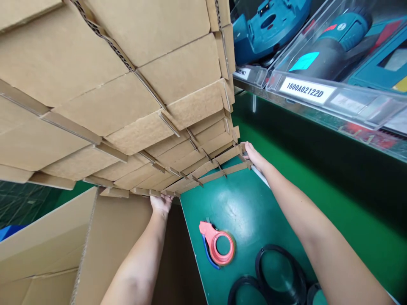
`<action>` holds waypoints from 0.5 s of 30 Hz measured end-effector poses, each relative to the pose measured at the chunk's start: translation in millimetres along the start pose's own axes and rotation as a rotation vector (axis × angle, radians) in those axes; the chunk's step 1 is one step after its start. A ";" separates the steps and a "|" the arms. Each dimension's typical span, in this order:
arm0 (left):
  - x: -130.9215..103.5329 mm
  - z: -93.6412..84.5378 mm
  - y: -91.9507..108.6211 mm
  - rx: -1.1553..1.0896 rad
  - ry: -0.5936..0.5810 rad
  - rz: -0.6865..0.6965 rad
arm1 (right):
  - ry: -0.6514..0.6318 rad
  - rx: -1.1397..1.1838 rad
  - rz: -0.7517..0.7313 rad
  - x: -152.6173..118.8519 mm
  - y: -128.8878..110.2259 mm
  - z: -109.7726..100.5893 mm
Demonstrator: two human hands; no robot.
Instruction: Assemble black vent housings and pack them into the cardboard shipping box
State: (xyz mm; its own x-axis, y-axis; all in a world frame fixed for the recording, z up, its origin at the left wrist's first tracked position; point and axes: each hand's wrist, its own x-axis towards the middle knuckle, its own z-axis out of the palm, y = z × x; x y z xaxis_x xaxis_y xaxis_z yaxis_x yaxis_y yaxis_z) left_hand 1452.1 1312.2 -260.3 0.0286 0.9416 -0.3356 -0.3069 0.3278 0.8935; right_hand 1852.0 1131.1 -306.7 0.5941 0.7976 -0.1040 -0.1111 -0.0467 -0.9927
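Observation:
A tall stack of interlocking cardboard dividers (178, 97) fills the upper left of the head view, tilted and raised over the table edge. My left hand (161, 203) grips its lower edge, with the fingers partly hidden behind the cardboard. At the stack's lower right corner, my right hand (250, 154) is closed on the edge, its fingertips out of sight. Below and left of the stack stands a large open cardboard box (119, 228), beside my left forearm.
On the green table (219, 203) lie a red tape dispenser (227, 250) and several black rings (280, 248). A shelf at upper right carries clear plastic bins (359, 103) with blue power tools (345, 31). A blue object (12, 231) shows at far left.

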 end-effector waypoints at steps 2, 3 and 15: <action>-2.1 1.5 -0.8 -0.017 0.016 -0.018 | 0.009 -0.004 -0.010 -7.4 1.4 -3.9; -3.2 2.3 -1.5 -0.022 0.023 -0.028 | 0.023 0.003 -0.010 -11.7 2.0 -6.0; -33.3 9.5 2.6 0.093 0.133 -0.184 | 0.299 -0.261 0.014 -92.6 -27.7 -16.2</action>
State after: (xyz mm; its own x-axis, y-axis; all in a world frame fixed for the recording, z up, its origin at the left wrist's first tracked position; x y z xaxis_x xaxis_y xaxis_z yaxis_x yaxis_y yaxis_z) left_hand 1459.3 1282.5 -243.9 -0.0511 0.8489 -0.5260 -0.2188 0.5044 0.8353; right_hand 1813.0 1048.8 -270.6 0.8038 0.5876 -0.0927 0.0625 -0.2384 -0.9692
